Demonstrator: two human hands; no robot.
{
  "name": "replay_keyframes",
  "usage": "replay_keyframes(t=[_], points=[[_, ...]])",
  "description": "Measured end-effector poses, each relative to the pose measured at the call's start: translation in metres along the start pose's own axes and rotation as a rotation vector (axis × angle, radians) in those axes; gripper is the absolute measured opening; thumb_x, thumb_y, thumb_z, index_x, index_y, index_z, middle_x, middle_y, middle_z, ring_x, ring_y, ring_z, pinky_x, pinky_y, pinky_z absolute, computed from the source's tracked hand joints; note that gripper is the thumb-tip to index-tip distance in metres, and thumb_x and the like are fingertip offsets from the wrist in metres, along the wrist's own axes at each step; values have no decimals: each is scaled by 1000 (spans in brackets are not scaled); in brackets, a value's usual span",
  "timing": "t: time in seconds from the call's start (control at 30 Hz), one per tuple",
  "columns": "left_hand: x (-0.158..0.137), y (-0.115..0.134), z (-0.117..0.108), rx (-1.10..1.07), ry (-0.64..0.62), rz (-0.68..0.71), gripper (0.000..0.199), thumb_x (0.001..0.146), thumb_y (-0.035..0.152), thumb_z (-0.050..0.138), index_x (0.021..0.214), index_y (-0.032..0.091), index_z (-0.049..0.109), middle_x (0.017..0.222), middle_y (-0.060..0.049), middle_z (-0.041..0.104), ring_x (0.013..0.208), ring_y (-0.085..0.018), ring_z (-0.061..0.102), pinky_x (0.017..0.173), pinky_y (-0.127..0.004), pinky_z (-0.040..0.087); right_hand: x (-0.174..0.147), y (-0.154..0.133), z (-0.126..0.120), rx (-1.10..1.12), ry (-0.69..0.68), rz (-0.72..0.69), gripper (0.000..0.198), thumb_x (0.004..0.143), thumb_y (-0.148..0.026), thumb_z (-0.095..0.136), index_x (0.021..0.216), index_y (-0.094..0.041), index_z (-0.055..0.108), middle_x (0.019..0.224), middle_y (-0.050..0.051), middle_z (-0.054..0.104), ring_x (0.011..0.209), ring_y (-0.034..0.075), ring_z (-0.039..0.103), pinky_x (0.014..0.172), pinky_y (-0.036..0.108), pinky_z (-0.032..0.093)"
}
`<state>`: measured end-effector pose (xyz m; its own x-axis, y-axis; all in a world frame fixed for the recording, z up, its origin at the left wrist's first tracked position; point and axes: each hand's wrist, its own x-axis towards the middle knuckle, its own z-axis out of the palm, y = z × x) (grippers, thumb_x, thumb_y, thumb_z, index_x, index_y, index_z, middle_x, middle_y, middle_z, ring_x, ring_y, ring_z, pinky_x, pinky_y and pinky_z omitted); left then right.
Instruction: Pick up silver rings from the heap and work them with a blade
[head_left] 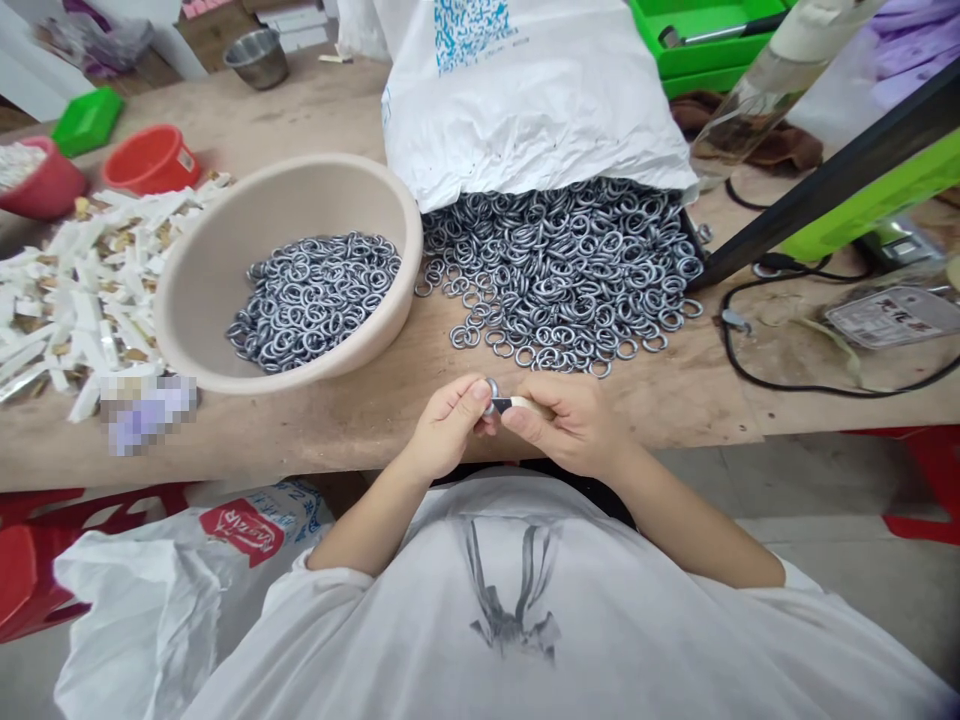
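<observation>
My left hand pinches one grey ring upright between thumb and fingertips, just above the table's front edge. In my right hand is a small knife-like tool with a pale handle and a short dark tip. That tip meets the ring's lower part; its exact shape is too small to tell. Beyond my hands lies a large heap of the same grey rings, spilling from a white sack. To the left, a beige basin holds another pile of rings.
White and brown scraps cover the table's left side, with a red bowl behind them. On the right stand a dark slanted post, a black cable and a clear bottle. A green tray sits at the back.
</observation>
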<state>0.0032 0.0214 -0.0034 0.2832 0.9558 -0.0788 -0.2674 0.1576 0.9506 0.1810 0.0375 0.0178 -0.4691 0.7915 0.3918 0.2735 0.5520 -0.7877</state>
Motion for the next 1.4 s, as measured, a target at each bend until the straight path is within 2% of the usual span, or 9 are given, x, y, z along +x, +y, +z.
replay_keyframes(t=[0.2, 0.33, 0.4, 0.63, 0.77, 0.97, 1.1, 1.2, 1.4], points=[[-4, 1, -2, 40, -33, -21, 50, 89, 63, 59, 69, 18, 53, 60, 2, 51, 55, -10, 42, 56, -24, 35, 1, 2, 0, -35, -39, 39, 45, 98, -47, 52, 62, -20, 53, 56, -4, 45, 53, 10, 40, 54, 26, 27], [-11, 11, 2, 122, -272, 69, 46, 98, 51, 50, 69, 17, 56, 63, -2, 54, 60, -11, 46, 60, -26, 39, 1, 16, 2, -81, 10, 215, 49, 97, -52, 50, 60, -20, 48, 55, -4, 42, 53, 9, 38, 54, 26, 25], [-12, 13, 3, 118, -305, 105, 45, 101, 47, 47, 69, 17, 55, 63, -2, 54, 60, -11, 47, 61, -26, 39, 0, 19, 4, -47, 38, 248, 50, 98, -53, 50, 60, -20, 47, 55, -5, 40, 53, 9, 38, 54, 26, 27], [-7, -3, -3, 83, -144, -6, 45, 94, 58, 54, 77, 16, 58, 67, 0, 54, 58, -10, 45, 58, -24, 38, -4, 6, 6, 309, 19, 157, 33, 88, -52, 69, 102, -22, 66, 84, 1, 68, 72, 15, 61, 67, 28, 45], [-8, -8, -2, 57, -147, -24, 46, 92, 61, 56, 80, 16, 58, 65, 1, 52, 57, -9, 45, 58, -24, 39, -3, 2, 10, 447, 1, 230, 25, 89, -47, 70, 92, -23, 66, 76, -1, 69, 69, 15, 65, 66, 28, 49], [-7, -9, -3, 71, -174, -28, 47, 93, 59, 55, 73, 17, 54, 63, 0, 53, 57, -9, 45, 57, -24, 39, 3, 8, 18, 606, 23, 350, 37, 86, -57, 69, 77, -22, 61, 61, -2, 66, 57, 15, 63, 60, 30, 51], [-1, -11, -7, 126, -188, -23, 49, 93, 60, 54, 71, 16, 56, 64, -1, 57, 58, -10, 46, 57, -25, 39, 8, 16, 22, 642, 21, 415, 42, 85, -61, 68, 72, -23, 60, 55, -3, 62, 52, 15, 60, 54, 29, 49], [7, -13, -11, 154, -82, -27, 51, 89, 63, 58, 71, 16, 57, 64, -2, 58, 58, -10, 49, 56, -24, 39, 12, 24, 27, 592, 16, 400, 40, 89, -63, 61, 81, -24, 68, 58, -2, 64, 58, 16, 63, 62, 31, 52], [19, -20, -14, 113, 141, -19, 54, 77, 70, 67, 71, 17, 58, 61, 2, 53, 54, -9, 49, 49, -21, 37, 9, 39, 39, 242, 159, 292, 36, 91, -55, 63, 100, -24, 80, 86, 4, 74, 85, 20, 65, 82, 36, 50]])
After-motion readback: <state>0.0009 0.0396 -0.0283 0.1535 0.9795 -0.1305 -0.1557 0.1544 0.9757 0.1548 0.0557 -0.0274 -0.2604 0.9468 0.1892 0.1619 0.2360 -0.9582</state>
